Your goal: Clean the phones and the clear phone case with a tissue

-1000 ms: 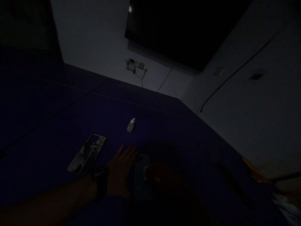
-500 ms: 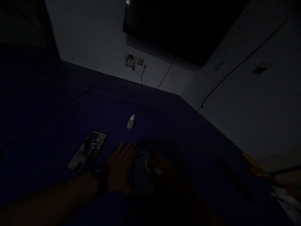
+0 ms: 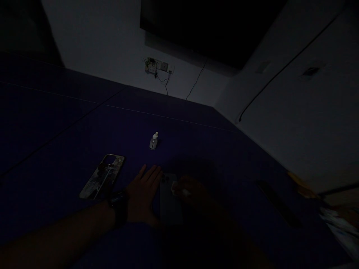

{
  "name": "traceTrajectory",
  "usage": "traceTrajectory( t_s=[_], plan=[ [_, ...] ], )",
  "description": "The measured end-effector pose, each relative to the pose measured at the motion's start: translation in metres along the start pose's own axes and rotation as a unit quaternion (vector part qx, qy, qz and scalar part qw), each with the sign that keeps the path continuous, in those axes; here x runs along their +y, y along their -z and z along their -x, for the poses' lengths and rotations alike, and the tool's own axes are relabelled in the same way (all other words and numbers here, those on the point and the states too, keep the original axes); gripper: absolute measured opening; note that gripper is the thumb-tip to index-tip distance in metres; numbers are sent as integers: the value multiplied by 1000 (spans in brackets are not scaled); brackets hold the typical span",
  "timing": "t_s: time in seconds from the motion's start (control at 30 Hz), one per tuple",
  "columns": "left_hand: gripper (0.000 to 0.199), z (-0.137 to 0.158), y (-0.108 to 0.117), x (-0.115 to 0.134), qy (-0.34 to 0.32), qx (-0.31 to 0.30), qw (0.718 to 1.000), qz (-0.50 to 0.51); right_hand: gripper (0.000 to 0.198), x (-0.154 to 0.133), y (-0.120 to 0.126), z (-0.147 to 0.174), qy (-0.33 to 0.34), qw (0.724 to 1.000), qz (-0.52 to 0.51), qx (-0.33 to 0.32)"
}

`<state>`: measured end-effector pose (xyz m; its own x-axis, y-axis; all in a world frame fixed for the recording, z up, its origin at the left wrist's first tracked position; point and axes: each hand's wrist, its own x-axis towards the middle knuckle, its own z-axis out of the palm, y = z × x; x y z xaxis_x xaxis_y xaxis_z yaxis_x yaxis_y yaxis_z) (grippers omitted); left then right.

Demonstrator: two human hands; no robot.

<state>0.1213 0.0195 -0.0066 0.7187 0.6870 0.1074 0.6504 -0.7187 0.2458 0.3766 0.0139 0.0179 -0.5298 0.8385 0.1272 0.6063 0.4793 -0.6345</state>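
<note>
In dim light, a smartphone (image 3: pixel 170 209) lies back up on the dark blue surface, its camera lenses at the far end. My left hand (image 3: pixel 143 196), a dark watch on its wrist, rests flat along the phone's left edge with fingers stretched out. Over the phone's right side, my right hand (image 3: pixel 193 192) pinches a small white wad (image 3: pixel 175 188), perhaps tissue or cloth, against the back. Deep shadow hides much of that hand. Left of my left wrist lies a patterned phone case (image 3: pixel 103 177). A small dropper bottle (image 3: pixel 153 142) with a white top stands beyond my hands.
A long dark object (image 3: pixel 277 203) lies to the right. Farther right are a yellow item (image 3: pixel 301 185) and some white crumpled material (image 3: pixel 340 228). Behind the surface, the wall carries a socket panel (image 3: pixel 158 65) with cables, below a large dark screen (image 3: pixel 207 30).
The white wad in my right hand has moved slightly toward the phone's camera end. My left hand stays beside the phone. The whole view has shifted a little.
</note>
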Motion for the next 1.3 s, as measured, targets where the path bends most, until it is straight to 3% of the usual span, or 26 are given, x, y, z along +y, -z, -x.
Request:
traceTrajectory(
  t_s=[0.1,0.3,0.47,0.6,0.67,0.83,1.0,1.2,1.3],
  plan=[
    [128,1,3,2,9,3,1000,6,17,2,-4,-3,-8,998,40,39],
    [127,3,3,4,12,26,1000,-3,13,5,-5,2,47,997,62,-16],
    [128,3,1,4,9,23,1000,-11,12,5,-4,-8,77,991,98,51],
    [130,2,0,3,12,17,1000,-11,15,1,1,-3,104,993,45,-27],
    [130,3,0,3,10,23,1000,-13,16,1,2,-1,100,993,32,-56],
    [125,4,1,2,-1,38,999,-19,17,6,-2,-8,81,995,57,25],
    [124,3,0,2,0,33,999,-19,17,2,0,-5,106,993,12,-56],
    [127,2,-1,4,14,35,999,-22,13,5,1,-10,54,996,66,27],
    [126,2,-2,4,13,36,999,-20,14,6,1,-8,68,997,39,-29]
  ],
)
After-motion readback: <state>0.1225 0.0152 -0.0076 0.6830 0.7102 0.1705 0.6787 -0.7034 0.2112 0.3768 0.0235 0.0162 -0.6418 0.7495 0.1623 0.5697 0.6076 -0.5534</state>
